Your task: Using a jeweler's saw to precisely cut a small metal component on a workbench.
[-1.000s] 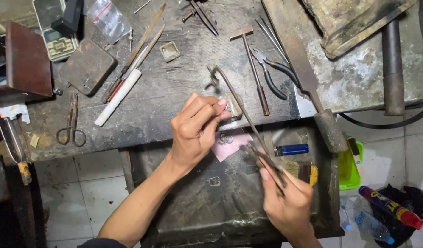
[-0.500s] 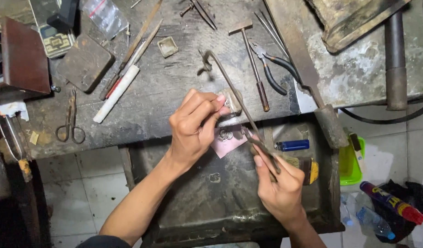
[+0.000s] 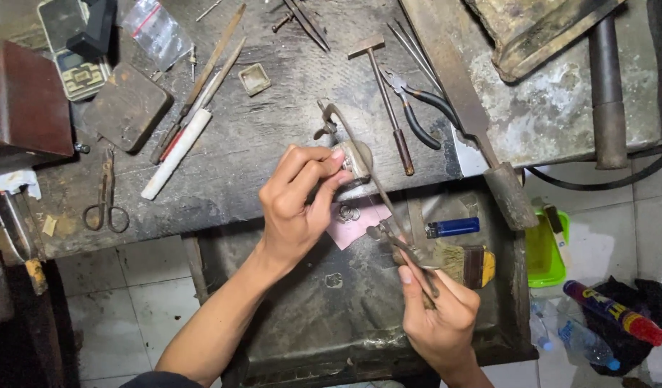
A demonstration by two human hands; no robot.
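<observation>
Left hand (image 3: 296, 205) at the front edge of the worn grey wooden bench (image 3: 259, 144), thumb and fingers closed on a small silvery metal piece (image 3: 355, 161) pressed against the bench edge. Exactly what the piece is, I cannot tell.

Right hand (image 3: 438, 316) lower and to the right of that grip, over the dark metal catch tray (image 3: 302, 316). Fingers wrapped around the handle of a thin metal-framed jeweller's saw (image 3: 374, 188). The frame runs up from this fist, past the left fingertips, and ends with its wing-nut clamp just above the held piece. Blade sits at or beside the piece; contact too fine to see.

Just below the left grip: a pink paper scrap (image 3: 356, 221) with small wire rings (image 3: 347, 213) on it. Right of the saw frame: a blue lighter (image 3: 453, 227) and a flat brush with yellow ferrule (image 3: 469, 263), close above the right hand.

Up the bench from the left grip: a small hammer (image 3: 385, 93), black-handled pliers (image 3: 415, 108). Well off to the left: a white stick (image 3: 177, 154), small scissors (image 3: 105, 195).
</observation>
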